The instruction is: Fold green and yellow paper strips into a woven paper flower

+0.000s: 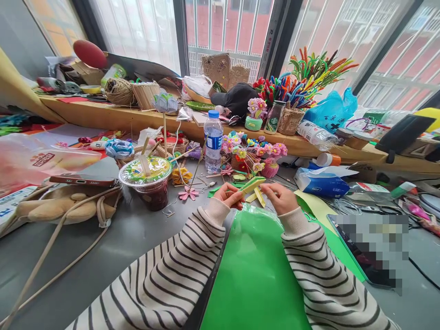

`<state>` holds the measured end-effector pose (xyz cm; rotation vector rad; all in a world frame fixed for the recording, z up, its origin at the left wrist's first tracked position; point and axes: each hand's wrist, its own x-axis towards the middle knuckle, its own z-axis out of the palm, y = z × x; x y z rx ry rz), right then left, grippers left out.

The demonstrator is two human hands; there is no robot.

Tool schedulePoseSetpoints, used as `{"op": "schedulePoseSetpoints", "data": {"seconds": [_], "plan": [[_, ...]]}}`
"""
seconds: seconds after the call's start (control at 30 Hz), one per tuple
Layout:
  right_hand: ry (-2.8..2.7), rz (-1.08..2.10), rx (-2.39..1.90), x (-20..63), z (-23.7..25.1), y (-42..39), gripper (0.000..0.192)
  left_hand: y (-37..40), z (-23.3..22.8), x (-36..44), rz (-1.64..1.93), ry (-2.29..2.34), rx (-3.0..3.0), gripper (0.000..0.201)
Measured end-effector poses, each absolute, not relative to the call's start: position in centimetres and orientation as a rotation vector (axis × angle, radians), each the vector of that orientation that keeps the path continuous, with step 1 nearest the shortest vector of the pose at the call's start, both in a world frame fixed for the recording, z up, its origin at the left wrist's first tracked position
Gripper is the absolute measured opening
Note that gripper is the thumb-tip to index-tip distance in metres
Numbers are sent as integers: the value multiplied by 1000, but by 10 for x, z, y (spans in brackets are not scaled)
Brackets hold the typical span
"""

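Observation:
My left hand [229,196] pinches a folded yellow and green paper strip [252,184] between thumb and fingertips. At the strip's right end, the fingertips of my right hand [282,199] close together on its edge. Beneath, between the hands, lie more yellow paper pieces [260,198], partly hidden by the fingers. A large green sheet [257,270] with a glossy clear cover stretches from under the hands toward me, between my striped sleeves.
A lidded drink cup [147,183] stands to the left and a water bottle [213,142] behind the hands. A pink paper flower [188,193], a blue tissue pack [319,181] and a tablet [367,247] lie around. Craft supplies crowd the wooden ledge [192,126].

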<state>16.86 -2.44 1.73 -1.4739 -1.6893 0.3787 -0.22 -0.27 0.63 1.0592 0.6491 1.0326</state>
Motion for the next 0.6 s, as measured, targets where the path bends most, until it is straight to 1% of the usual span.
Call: {"op": "schedulePoseSetpoints", "data": {"seconds": [0.07,0.13,0.27,0.43,0.6], "plan": [[-1551,878,-1395,159,15,-25,44,-6,7,-2,970,600,1146,37],[-1419,1059,-1351,153,13,-26,38,-10,7,-1,872,547,1225,34],[-1272,1211,-1258,157,17,-29,29,-13,5,-1,756,528,1292,36],[-1175,1404,-1149,176,23,-29,35,-9,1,0,840,581,1296,40],[-1325,1384,-1238,177,25,-28,31,-8,-3,0,824,579,1360,37]]}}
